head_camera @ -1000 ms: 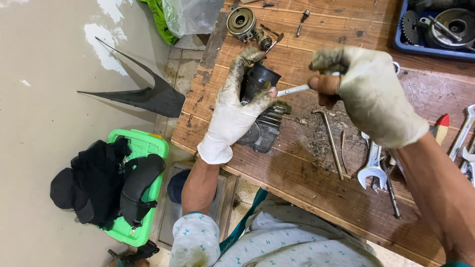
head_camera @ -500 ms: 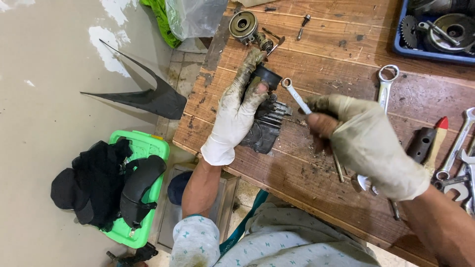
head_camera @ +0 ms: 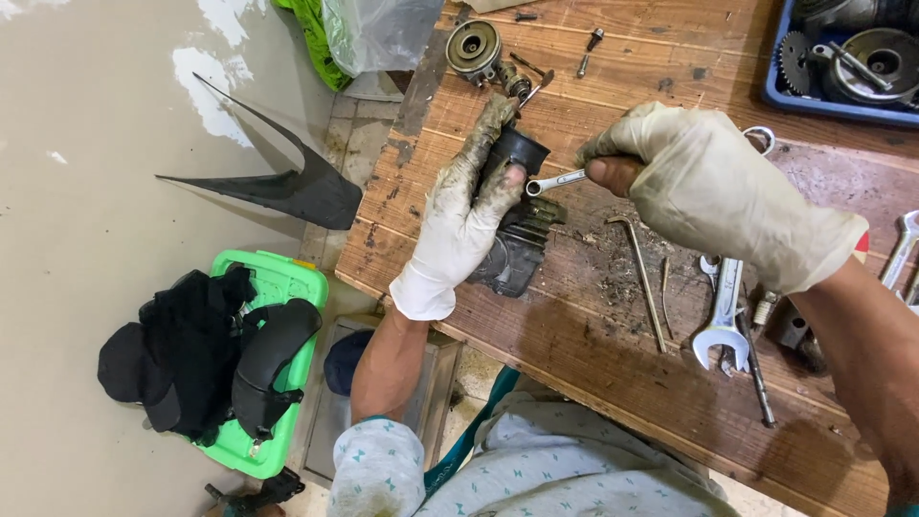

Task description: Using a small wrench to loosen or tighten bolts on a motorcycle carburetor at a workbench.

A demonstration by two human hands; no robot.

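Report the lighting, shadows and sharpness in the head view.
Head view: soft, even light, no glare; faint shadows under the grimy white-gloved left hand gripping the black finned metal part; white-gloved right hand and small silver spanner sharp; wooden workbench edges bow slightly.

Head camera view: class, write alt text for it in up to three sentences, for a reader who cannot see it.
Over a worn wooden workbench, a gloved left hand grips a dark finned engine part while the gloved right hand holds a small spanner to its top. More spanners, a bent rod and a blue parts tray lie nearby.
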